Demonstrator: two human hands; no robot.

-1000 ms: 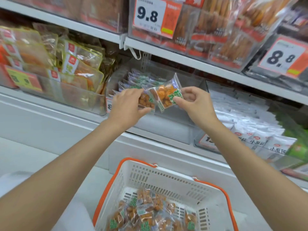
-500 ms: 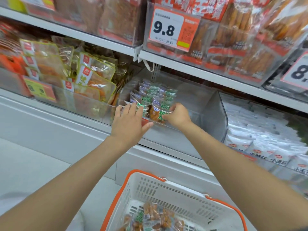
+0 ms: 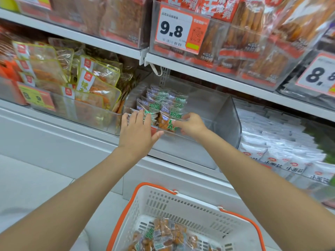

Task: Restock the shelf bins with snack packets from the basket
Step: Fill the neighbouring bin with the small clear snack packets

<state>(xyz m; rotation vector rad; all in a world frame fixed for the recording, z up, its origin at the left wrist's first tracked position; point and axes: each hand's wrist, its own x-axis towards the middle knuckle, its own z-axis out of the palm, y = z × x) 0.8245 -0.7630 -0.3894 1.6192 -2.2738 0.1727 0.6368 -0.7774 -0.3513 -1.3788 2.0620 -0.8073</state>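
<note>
- The front snack packet (image 3: 165,123) is a small clear pouch. Orange-brown balls show through it, and it has green lettering on a white patch.
- It stands upright at the front of the right-hand row inside the clear bin (image 3: 226,122), just behind the bin's front wall.
- The right hand (image 3: 193,126) pinches this packet at its right edge. The thumb lies across the face and the other fingers are curled; how far they wrap behind it seems hidden by the packet itself.
- The left hand (image 3: 137,131) lies flat against the front of the left-hand row. Its fingers (image 3: 137,120) are straight and close together, the thumb is spread toward the right hand, and it grips nothing.
- Stacked packets (image 3: 163,100) of the same kind stand in 2 rows running back along the bin's left part. The bin's right part shows its clear floor and side wall.
- The white basket (image 3: 181,201), with an orange rim and handles, sits below between the 2 forearms. A loose heap of packets (image 3: 163,234) of the same kind lies on its bottom.
- The bin to the left holds yellow-edged pouches (image 3: 97,82), and the one to the right holds white packets (image 3: 282,154).
- The shelf above carries bagged stick snacks (image 3: 253,38) behind a 9.8 price tag (image 3: 174,29).
</note>
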